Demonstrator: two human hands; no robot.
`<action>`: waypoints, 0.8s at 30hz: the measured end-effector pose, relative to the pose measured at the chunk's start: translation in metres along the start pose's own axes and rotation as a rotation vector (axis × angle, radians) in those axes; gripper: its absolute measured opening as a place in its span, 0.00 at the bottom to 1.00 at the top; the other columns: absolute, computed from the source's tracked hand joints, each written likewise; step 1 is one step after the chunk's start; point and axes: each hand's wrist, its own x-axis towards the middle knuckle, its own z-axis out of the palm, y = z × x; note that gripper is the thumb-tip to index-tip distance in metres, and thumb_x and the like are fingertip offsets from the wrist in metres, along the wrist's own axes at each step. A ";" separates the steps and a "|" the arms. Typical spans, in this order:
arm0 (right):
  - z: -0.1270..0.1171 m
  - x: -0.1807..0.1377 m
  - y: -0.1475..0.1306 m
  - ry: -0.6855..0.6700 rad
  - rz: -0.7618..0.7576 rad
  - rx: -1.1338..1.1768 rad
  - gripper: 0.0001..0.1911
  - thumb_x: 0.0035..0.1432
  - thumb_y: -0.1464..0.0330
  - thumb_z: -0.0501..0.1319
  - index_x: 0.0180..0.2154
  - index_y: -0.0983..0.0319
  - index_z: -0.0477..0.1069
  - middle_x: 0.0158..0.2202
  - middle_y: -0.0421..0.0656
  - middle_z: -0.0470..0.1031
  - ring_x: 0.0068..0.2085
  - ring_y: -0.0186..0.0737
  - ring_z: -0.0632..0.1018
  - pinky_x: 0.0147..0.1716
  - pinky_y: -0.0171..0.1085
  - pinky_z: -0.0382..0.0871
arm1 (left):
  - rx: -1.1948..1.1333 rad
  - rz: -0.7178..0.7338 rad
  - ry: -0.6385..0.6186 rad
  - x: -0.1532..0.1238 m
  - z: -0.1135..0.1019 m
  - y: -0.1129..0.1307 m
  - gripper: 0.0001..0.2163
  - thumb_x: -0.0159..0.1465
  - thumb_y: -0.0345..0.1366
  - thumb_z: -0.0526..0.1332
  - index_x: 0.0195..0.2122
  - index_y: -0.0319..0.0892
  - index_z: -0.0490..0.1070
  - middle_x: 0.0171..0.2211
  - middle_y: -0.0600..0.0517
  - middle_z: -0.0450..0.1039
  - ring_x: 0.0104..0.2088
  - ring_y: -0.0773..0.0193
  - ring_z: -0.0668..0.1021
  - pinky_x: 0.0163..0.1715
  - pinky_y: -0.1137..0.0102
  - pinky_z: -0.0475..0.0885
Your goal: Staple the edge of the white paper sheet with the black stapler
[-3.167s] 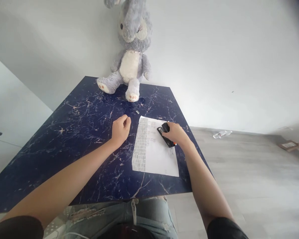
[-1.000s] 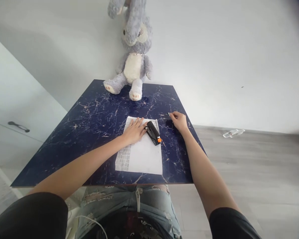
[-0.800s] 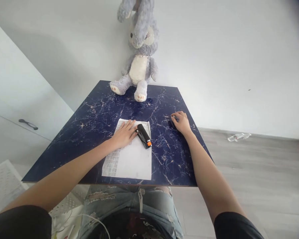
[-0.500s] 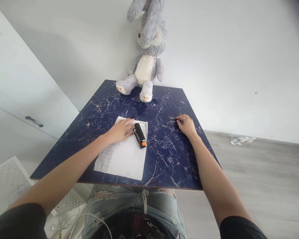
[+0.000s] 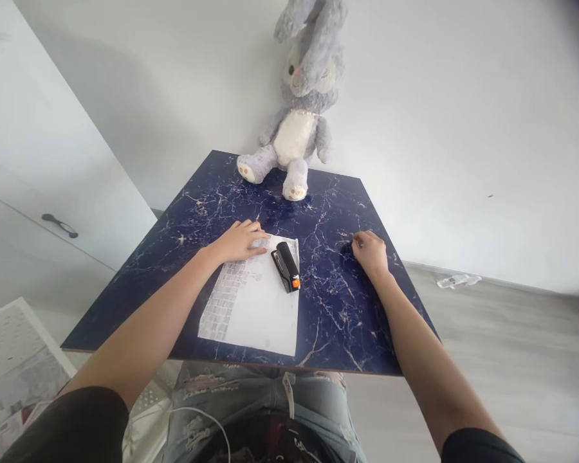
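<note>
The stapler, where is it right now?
The stapler lies on the paper sheet's far right corner, between the left hand and right hand.

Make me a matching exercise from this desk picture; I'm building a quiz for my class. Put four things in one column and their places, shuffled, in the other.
Things:
1. stapler
2. bunny
3. left hand
4. right hand

Places:
A. at the table's far edge, leaning on the wall
B. on the bare tabletop, right of the paper
C. lying on the paper's far right corner
D. flat on the paper's far left corner

Pairs: 1-C, 2-A, 3-D, 4-B
</note>
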 end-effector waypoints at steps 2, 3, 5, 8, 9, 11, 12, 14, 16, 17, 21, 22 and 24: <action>0.004 -0.001 -0.019 -0.023 -0.040 0.084 0.10 0.63 0.68 0.57 0.37 0.58 0.78 0.39 0.50 0.81 0.39 0.50 0.81 0.45 0.47 0.75 | 0.035 -0.005 0.025 0.000 -0.001 -0.003 0.18 0.71 0.54 0.62 0.56 0.54 0.80 0.50 0.46 0.76 0.54 0.46 0.74 0.57 0.56 0.65; 0.007 -0.001 -0.030 -0.041 -0.067 0.145 0.09 0.64 0.67 0.58 0.37 0.58 0.78 0.38 0.49 0.81 0.39 0.49 0.82 0.46 0.46 0.76 | 0.061 -0.009 0.032 0.000 -0.002 -0.004 0.16 0.72 0.53 0.62 0.53 0.52 0.81 0.49 0.45 0.76 0.53 0.46 0.75 0.56 0.56 0.65; 0.015 0.004 -0.056 -0.082 -0.123 0.262 0.08 0.64 0.66 0.59 0.38 0.57 0.78 0.38 0.47 0.81 0.38 0.47 0.82 0.46 0.45 0.77 | 0.094 -0.016 0.033 0.001 -0.004 -0.006 0.14 0.72 0.50 0.63 0.48 0.49 0.81 0.46 0.45 0.76 0.52 0.47 0.75 0.55 0.55 0.66; 0.032 0.021 -0.101 -0.119 -0.167 0.380 0.06 0.62 0.66 0.63 0.41 0.57 0.77 0.40 0.46 0.82 0.39 0.46 0.83 0.48 0.45 0.77 | 0.040 -0.020 0.057 0.001 -0.005 -0.010 0.12 0.70 0.48 0.65 0.45 0.48 0.81 0.44 0.46 0.76 0.52 0.48 0.76 0.55 0.55 0.67; 0.039 0.029 -0.117 -0.131 -0.179 0.414 0.07 0.61 0.66 0.64 0.42 0.57 0.77 0.41 0.46 0.82 0.40 0.46 0.83 0.49 0.45 0.77 | -0.005 -0.024 0.075 0.001 -0.004 -0.012 0.11 0.70 0.48 0.66 0.45 0.48 0.81 0.44 0.46 0.76 0.51 0.49 0.77 0.55 0.56 0.68; 0.053 0.046 -0.148 -0.194 -0.252 0.498 0.07 0.61 0.68 0.65 0.42 0.57 0.77 0.43 0.46 0.82 0.43 0.46 0.84 0.51 0.44 0.77 | -0.121 -0.036 0.118 0.001 -0.003 -0.016 0.09 0.69 0.45 0.65 0.42 0.46 0.80 0.42 0.47 0.76 0.47 0.52 0.78 0.51 0.59 0.71; 0.061 0.055 -0.163 -0.246 -0.279 0.530 0.08 0.60 0.69 0.65 0.43 0.58 0.77 0.44 0.46 0.81 0.42 0.45 0.85 0.49 0.42 0.77 | -0.178 -0.041 0.137 0.002 -0.003 -0.017 0.08 0.68 0.43 0.65 0.41 0.45 0.80 0.40 0.47 0.76 0.45 0.54 0.78 0.49 0.60 0.72; 0.075 0.070 -0.188 -0.362 -0.312 0.538 0.10 0.58 0.72 0.66 0.43 0.59 0.77 0.46 0.45 0.81 0.41 0.43 0.85 0.46 0.40 0.77 | -0.261 -0.048 0.163 0.002 -0.002 -0.020 0.07 0.67 0.41 0.64 0.39 0.45 0.80 0.39 0.47 0.76 0.42 0.56 0.79 0.46 0.62 0.73; 0.086 0.081 -0.207 -0.443 -0.377 0.484 0.11 0.57 0.75 0.65 0.43 0.60 0.78 0.47 0.45 0.81 0.40 0.42 0.85 0.45 0.39 0.76 | -0.285 -0.048 0.179 0.003 -0.001 -0.021 0.07 0.66 0.39 0.64 0.40 0.45 0.79 0.40 0.47 0.76 0.42 0.56 0.79 0.47 0.62 0.74; 0.089 0.084 -0.213 -0.468 -0.409 0.449 0.12 0.57 0.76 0.65 0.43 0.60 0.78 0.47 0.45 0.81 0.41 0.42 0.85 0.45 0.38 0.75 | -0.286 -0.047 0.183 0.003 -0.001 -0.022 0.07 0.66 0.39 0.63 0.41 0.45 0.79 0.40 0.47 0.76 0.42 0.56 0.79 0.48 0.62 0.74; 0.084 0.084 -0.220 -0.435 -0.409 0.441 0.10 0.57 0.74 0.68 0.41 0.60 0.77 0.43 0.43 0.82 0.42 0.42 0.83 0.45 0.38 0.73 | -0.238 -0.057 0.155 0.003 -0.001 -0.022 0.08 0.67 0.37 0.61 0.43 0.44 0.79 0.43 0.46 0.75 0.45 0.54 0.78 0.50 0.59 0.74; 0.077 0.079 -0.218 -0.379 -0.354 0.473 0.07 0.59 0.71 0.69 0.40 0.60 0.76 0.41 0.43 0.82 0.42 0.42 0.82 0.44 0.38 0.72 | -0.204 -0.066 0.143 0.003 -0.001 -0.021 0.08 0.68 0.37 0.60 0.43 0.44 0.79 0.43 0.46 0.74 0.46 0.53 0.77 0.51 0.58 0.73; 0.055 0.060 -0.214 -0.234 -0.196 0.529 0.07 0.66 0.64 0.65 0.37 0.60 0.75 0.35 0.42 0.81 0.38 0.41 0.81 0.42 0.38 0.71 | -0.106 -0.090 0.141 0.002 0.000 -0.017 0.08 0.69 0.35 0.59 0.43 0.44 0.78 0.45 0.46 0.74 0.49 0.51 0.76 0.53 0.55 0.71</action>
